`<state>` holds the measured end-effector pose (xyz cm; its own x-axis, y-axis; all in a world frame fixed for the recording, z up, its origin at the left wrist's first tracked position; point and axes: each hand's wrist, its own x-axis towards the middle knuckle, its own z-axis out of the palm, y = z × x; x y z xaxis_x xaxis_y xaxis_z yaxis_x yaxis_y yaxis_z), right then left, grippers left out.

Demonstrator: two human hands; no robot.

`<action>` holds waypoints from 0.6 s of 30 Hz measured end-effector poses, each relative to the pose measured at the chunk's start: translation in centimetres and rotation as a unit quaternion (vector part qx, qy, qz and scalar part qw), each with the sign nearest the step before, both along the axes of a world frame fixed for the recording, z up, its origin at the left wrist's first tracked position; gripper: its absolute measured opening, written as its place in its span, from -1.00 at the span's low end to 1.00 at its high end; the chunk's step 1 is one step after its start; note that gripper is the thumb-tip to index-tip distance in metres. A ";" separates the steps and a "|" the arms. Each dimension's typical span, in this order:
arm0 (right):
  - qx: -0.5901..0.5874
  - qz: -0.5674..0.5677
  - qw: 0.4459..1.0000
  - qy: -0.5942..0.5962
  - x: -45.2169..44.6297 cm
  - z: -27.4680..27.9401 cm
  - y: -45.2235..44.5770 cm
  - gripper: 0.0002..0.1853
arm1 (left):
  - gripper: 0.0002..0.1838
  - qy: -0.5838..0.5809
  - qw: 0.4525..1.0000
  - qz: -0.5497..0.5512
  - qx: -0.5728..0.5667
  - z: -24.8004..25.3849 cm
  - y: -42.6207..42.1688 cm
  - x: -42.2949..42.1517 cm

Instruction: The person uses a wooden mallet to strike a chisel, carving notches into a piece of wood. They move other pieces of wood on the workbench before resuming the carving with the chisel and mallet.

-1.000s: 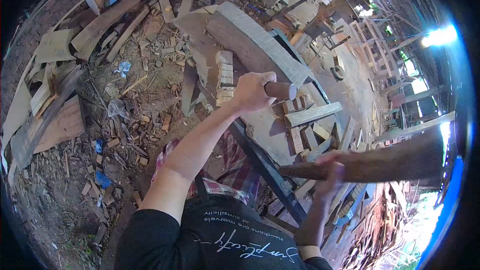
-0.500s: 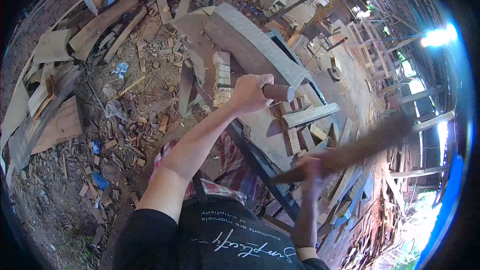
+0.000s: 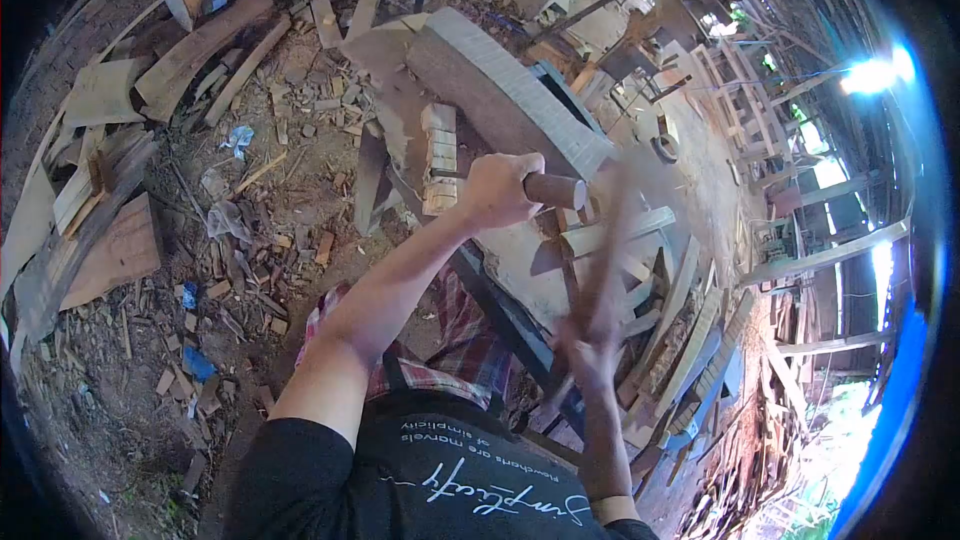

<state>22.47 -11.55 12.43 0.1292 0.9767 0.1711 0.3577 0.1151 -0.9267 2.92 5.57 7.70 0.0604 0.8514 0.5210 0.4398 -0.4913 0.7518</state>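
My left hand is closed around a chisel; its round wooden handle sticks out to the right of my fist. The thin dark blade points left and meets a pale notched block of wood, though the tip's exact contact cannot be made out. My right hand grips a long wooden club, smeared by motion. Its upper part stands just right of the chisel handle's end, with no visible contact. Beneath both hands lies a flat wooden work surface.
A large thick timber lies beyond my hands. Short offcuts sit right of the chisel, and long strips lean beside my right arm. Wood chips and scraps cover the ground at left, with curved boards farther back.
The club has swung from reaching far right to nearly upright near the chisel handle's end. My right hand has shifted slightly left; my left hand stays almost in place on the chisel.
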 end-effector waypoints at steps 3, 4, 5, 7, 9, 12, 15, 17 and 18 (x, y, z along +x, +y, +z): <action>-0.117 0.004 0.993 0.012 1.1 0.1 0.3 -0.53 | -0.75 0.034 0.999 -0.016 0.000 -0.2 0.1 0.2; -0.130 -0.031 0.990 0.037 1.8 0.6 -0.2 -0.52 | -0.75 0.034 0.999 -0.015 -0.003 -0.3 0.0 0.2; -0.092 -0.070 0.992 0.055 1.9 0.9 -0.3 -0.50 | -0.76 0.028 0.999 -0.022 -0.007 -0.1 -0.2 0.0; -0.004 -0.067 0.996 0.056 2.3 3.1 -0.8 -0.56 | -0.78 0.020 0.999 -0.031 -0.013 0.1 -0.2 0.0; 0.082 -0.067 0.992 0.073 1.3 3.5 -1.0 -0.63 | -0.79 0.039 0.999 -0.020 -0.019 0.0 -0.2 0.1; 0.041 -0.040 0.998 -0.004 1.0 -0.6 -1.3 -0.56 | -0.76 0.020 1.000 -0.004 0.021 -0.7 0.0 0.5; -0.182 0.027 0.983 -0.016 0.7 -1.3 -0.9 -0.54 | -0.76 0.124 0.991 -0.037 0.017 -4.0 1.4 -0.5; -0.169 0.005 0.985 -0.025 1.3 -0.3 -0.9 -0.51 | -0.77 0.158 0.986 -0.043 0.044 -5.2 0.9 -0.3; -0.169 -0.030 0.985 -0.025 1.8 -0.1 -1.6 -0.48 | -0.77 0.195 0.977 -0.068 0.059 -5.7 0.1 -0.2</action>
